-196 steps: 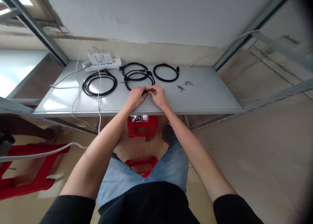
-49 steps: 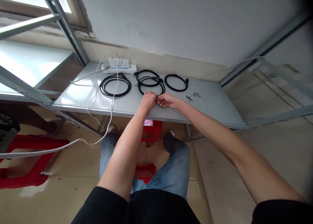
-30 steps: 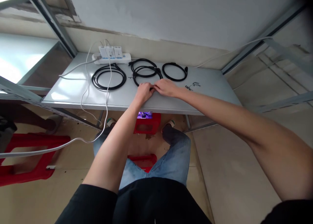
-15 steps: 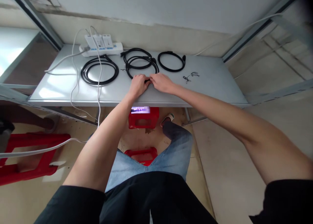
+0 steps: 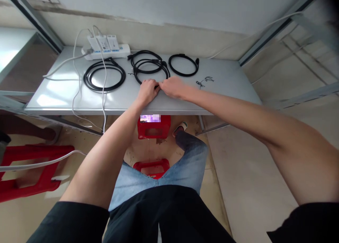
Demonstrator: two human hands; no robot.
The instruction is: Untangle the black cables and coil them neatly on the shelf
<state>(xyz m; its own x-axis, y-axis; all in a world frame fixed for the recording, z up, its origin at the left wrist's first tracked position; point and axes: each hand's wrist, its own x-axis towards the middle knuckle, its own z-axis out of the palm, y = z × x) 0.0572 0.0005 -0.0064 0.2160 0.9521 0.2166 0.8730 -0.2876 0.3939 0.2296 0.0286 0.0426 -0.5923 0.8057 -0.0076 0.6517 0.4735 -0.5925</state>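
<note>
One white power strip (image 5: 106, 52) on a grey metal shelf (image 5: 60, 101). Three black cable coils: first coil (image 5: 104, 90) directly in front of the strip, middle coil (image 5: 166, 71) and third coil (image 5: 184, 75) right of it. Two small black wire scraps (image 5: 204, 81) farther right. Left hand (image 5: 148, 92) and right hand (image 5: 172, 87), both clenched, grasp the middle coil's near loop, well right of the strip.

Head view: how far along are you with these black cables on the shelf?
Looks done: the left black coil and the right black coil lie looped on the shelf. In hand: the middle black cable, with the left hand on it and the right hand against the left. Left: the small black twist ties lie apart, off the coils.
</note>
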